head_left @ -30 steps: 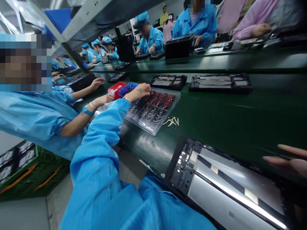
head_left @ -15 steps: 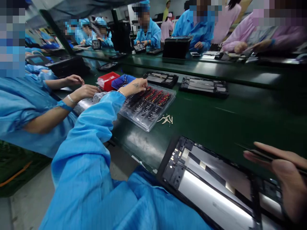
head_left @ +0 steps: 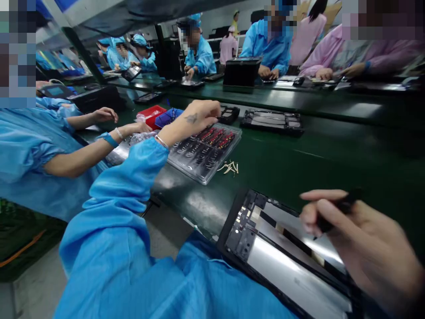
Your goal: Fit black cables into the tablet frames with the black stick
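Observation:
Over the far part of a clear plastic tray, my left hand reaches out with its fingers bent and closed; whatever they pinch is hidden. Rows of small black parts and red-and-black parts fill the tray. My right hand, partly blurred, grips slim black tweezers with the tip pointing down. It hovers above an opened tablet with silver panels and dark strips, lying at the bench's near edge. The hand covers the tablet's right part.
Small cream strips lie beside the tray on the green bench. Behind are another opened tablet, a red bin and a blue bin. A co-worker's hands are close at left. More people sit across the bench.
My right hand has swung left over the tablet, and the tweezers now point downward. My left hand has shifted slightly right and up over the tray.

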### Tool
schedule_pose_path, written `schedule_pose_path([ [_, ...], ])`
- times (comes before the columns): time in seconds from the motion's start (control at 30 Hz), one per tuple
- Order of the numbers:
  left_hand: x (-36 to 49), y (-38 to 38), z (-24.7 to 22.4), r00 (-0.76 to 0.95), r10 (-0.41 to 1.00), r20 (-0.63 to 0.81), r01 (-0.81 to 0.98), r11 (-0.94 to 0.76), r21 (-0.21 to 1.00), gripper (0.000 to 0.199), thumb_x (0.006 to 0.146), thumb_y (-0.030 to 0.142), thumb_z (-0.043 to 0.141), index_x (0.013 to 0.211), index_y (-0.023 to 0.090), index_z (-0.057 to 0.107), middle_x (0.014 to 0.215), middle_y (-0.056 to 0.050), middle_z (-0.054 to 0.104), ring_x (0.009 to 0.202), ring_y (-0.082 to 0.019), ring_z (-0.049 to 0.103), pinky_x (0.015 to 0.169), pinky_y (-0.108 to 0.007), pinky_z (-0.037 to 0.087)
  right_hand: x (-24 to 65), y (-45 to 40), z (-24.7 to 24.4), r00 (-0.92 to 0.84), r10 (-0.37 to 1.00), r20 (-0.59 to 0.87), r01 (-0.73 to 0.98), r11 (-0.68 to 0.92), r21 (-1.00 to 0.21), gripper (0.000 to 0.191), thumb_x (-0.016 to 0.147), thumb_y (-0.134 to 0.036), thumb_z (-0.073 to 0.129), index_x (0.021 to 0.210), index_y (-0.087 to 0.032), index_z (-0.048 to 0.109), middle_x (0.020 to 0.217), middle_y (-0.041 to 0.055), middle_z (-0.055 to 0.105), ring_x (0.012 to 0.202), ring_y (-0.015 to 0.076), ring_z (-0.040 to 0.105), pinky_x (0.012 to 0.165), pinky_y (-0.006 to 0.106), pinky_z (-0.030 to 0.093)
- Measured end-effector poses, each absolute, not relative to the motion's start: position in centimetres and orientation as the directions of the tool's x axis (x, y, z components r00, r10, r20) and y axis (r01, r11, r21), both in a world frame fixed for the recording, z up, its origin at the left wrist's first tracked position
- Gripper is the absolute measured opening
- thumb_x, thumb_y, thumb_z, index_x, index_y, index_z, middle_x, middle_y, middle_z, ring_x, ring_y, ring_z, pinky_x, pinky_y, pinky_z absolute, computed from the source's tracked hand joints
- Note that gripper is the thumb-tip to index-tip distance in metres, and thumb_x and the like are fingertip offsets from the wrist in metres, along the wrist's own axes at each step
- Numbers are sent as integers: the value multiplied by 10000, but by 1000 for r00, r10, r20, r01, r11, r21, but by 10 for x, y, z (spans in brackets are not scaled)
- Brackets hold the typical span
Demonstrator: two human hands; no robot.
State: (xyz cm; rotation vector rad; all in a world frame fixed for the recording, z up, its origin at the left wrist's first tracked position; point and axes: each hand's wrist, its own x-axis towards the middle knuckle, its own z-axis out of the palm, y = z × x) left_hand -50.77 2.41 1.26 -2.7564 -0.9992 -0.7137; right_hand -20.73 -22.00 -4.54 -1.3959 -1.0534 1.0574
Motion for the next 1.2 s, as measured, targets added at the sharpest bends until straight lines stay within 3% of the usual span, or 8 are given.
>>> schedule_pose_path([
  [0.1,-448,-47,11,807,279,520,444,-868,-223,264,1025,169,382,1073,162,641,1053,-87,663,935,-176,637,798,-288,488,-218,-220,-50,38,969,-244,-176,-234,-956,340,768,-525,769,890,-207,767,652,28,552,555,129,483,573,310,484],
  [0.23,-396,-112,-11,826,-416,381,-60,-737,-673,259,1040,255,444,1062,186,693,974,-56,702,905,-180,676,755,-289,555,-221,-223,-56,-50,981,-186,-357,-191,-914,359,869,-505,693,728,-177,661,648,-11,491,614,99,439,584,236,414],
  [0.3,-386,-121,-21,713,-609,348,-199,-651,-733,214,1000,297,554,1076,178,714,996,-52,712,944,-192,688,835,-299,581,-218,-223,-58,-29,986,-165,-393,-163,-905,306,844,-444,744,742,-172,649,690,-21,498,631,84,431,572,217,375],
  [0.37,-380,-120,-29,657,-669,347,-261,-633,-729,191,973,288,596,1051,178,732,1006,-43,717,936,-186,695,878,-295,589,-213,-223,-58,10,988,-154,-372,-139,-918,232,813,-380,787,809,-175,680,727,-25,523,644,75,440,569,206,351],
  [0.6,-378,-116,-40,626,-640,446,-327,-734,-595,124,959,195,603,995,149,713,959,-50,730,914,-175,702,831,-276,593,-210,-218,-57,113,992,-50,-189,-28,-982,215,814,-359,767,811,-159,690,639,-40,524,571,67,433,524,213,335],
  [0.77,-381,-116,-40,739,-176,650,7,-963,-268,99,973,165,589,998,81,635,914,-106,711,780,-193,673,649,-300,548,-206,-216,-56,131,987,95,68,86,-994,172,848,-319,694,836,-151,731,656,-19,590,562,87,488,516,236,361],
  [0.97,-383,-119,-39,800,-8,600,153,-964,-217,71,977,169,588,1001,113,622,908,-72,684,788,-184,640,686,-295,524,-204,-221,-57,104,909,403,501,302,-811,153,933,-223,601,859,-163,721,785,9,688,714,120,604,629,253,417],
  [1.2,-385,-131,-33,859,28,512,201,-936,-287,145,987,115,505,947,125,645,821,-41,652,704,-155,585,622,-270,473,-204,-224,-63,-49,826,562,653,452,-607,217,880,-61,564,971,-196,707,915,30,728,827,152,663,723,268,486],
])
